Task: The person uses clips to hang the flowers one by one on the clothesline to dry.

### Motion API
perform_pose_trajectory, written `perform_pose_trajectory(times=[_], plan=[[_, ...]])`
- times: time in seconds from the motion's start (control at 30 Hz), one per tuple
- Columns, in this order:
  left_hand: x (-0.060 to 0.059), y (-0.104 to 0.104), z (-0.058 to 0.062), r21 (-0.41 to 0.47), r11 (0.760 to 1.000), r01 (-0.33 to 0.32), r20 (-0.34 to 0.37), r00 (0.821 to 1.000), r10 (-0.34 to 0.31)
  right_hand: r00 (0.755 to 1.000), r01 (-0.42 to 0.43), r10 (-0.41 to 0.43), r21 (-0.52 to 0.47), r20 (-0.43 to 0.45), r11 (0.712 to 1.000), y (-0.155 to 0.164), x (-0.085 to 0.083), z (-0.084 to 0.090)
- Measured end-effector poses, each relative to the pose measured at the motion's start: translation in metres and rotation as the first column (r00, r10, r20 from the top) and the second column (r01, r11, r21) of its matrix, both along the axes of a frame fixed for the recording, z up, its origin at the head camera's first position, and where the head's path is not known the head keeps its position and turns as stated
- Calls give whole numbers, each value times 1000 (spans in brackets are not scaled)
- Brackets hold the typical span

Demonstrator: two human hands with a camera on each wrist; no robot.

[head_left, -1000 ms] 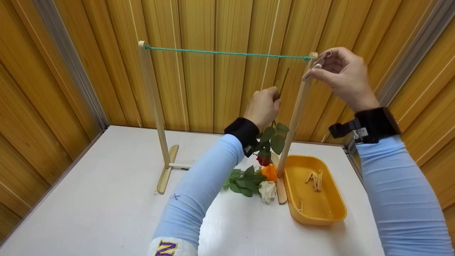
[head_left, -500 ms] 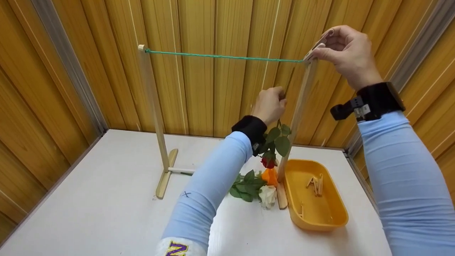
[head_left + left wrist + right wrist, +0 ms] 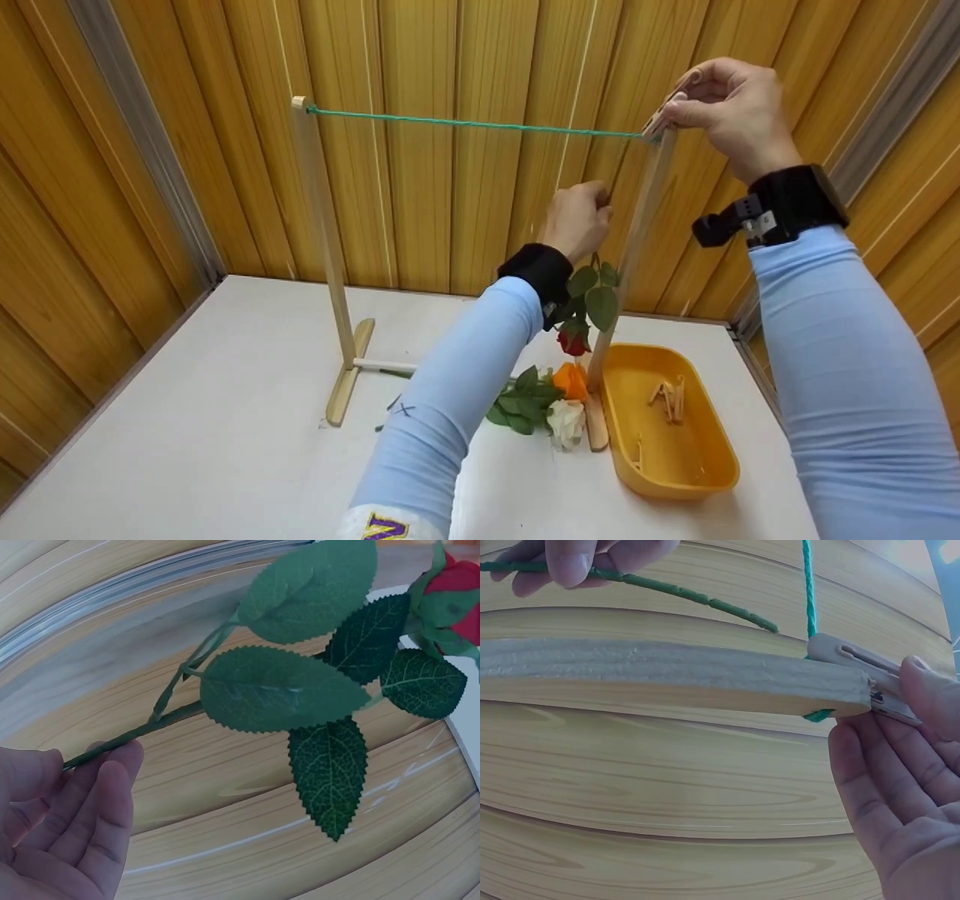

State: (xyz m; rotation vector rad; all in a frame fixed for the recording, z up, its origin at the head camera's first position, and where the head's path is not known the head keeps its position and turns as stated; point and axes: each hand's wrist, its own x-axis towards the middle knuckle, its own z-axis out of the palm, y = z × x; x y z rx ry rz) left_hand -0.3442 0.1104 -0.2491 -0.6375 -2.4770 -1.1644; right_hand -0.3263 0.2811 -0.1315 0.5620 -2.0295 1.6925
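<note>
My left hand (image 3: 579, 223) pinches the green stem of an artificial red rose (image 3: 574, 337), which hangs bloom down beside the right post (image 3: 645, 202). In the left wrist view its serrated leaves (image 3: 277, 690) spread out beyond the fingertips. At the top of that post, my right hand (image 3: 750, 112) pinches a wooden clothespin (image 3: 667, 112) between thumb and fingers. The right wrist view shows the clothespin (image 3: 855, 664) straddling the post's end, close by the knotted green cord (image 3: 810, 592). The rose's stem end (image 3: 727, 609) points toward the cord, apart from it.
The green cord spans from the left post (image 3: 322, 225) to the right one. An orange rose (image 3: 571, 381) and a white rose (image 3: 566, 421) lie by the right post's foot. Alongside stands a yellow tray (image 3: 675, 484) with several clothespins (image 3: 671, 400), on the white table (image 3: 187, 420).
My right hand rose with the clothespin from beside the post to its top, and the clothespin now sits over the post's end. My left hand drifted slightly right with the red rose.
</note>
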Motion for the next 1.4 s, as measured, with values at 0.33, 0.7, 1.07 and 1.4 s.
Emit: perform_pose_trajectory(times=[0.33,0.7,1.07,1.4], plan=[[3,9,5,72,997,-3,-28,1000,5,994,107,-109,98,10,989,-6,-3,3],[5,13,4,110,994,7,-30,1000,-3,989,134,-144,188,40,973,-4,-8,-6],[1,16,5,71,997,-8,-61,998,12,983,144,-165,218,81,965,-4,-5,-4],[0,17,7,61,998,-4,-58,998,8,977,137,-167,219,129,966,-1,-5,-3]])
